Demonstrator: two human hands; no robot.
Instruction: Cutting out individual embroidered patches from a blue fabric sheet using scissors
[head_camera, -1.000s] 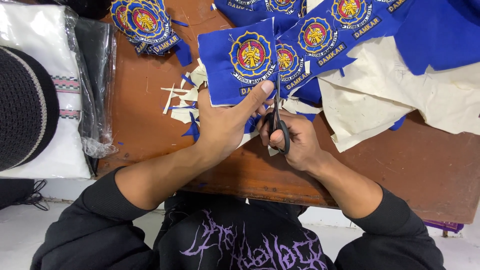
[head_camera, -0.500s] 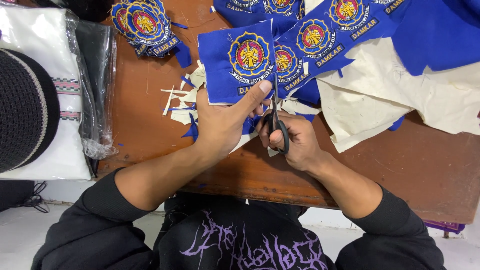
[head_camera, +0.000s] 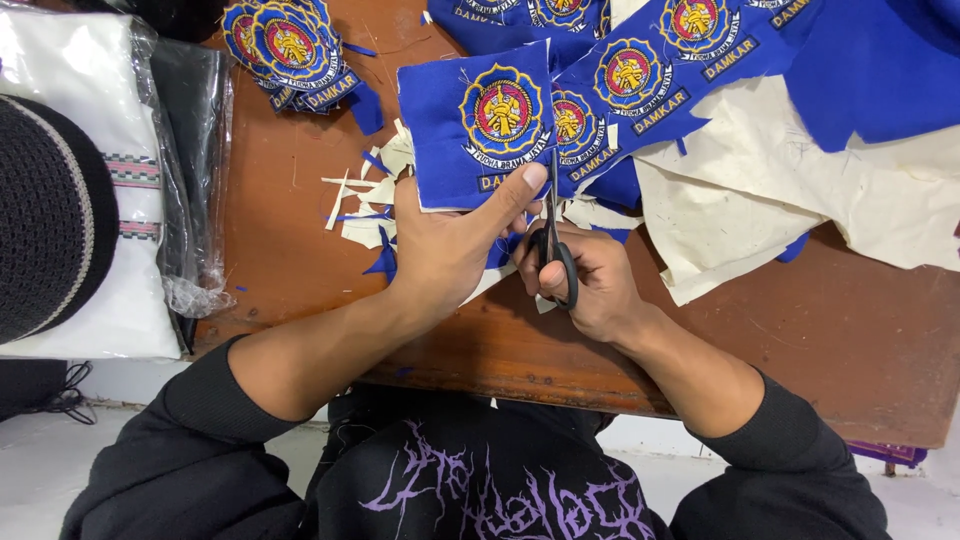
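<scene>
Blue felt patch (head_camera: 480, 125) with round embroidered red-and-yellow emblem, roughly square, lying flat at the near middle of the brown wooden tabletop (head_camera: 280, 240), its lower edge pinned under the thumb of the left hand (head_camera: 445, 245), which grips it; black-handled scissors (head_camera: 555, 240), long axis pointing away from the person, blades running up the patch's right edge, gripped through the loops by the right hand (head_camera: 590, 285). Surroundings: uncut strip of matching patches (head_camera: 650, 85) overlapping just right, cream backing cloth (head_camera: 760, 200) beyond, stack of trimmed round patches (head_camera: 295, 50) far left, cream and blue offcuts (head_camera: 365, 200) beside the left hand, plastic-wrapped white cloth (head_camera: 110, 200) at the left edge.
</scene>
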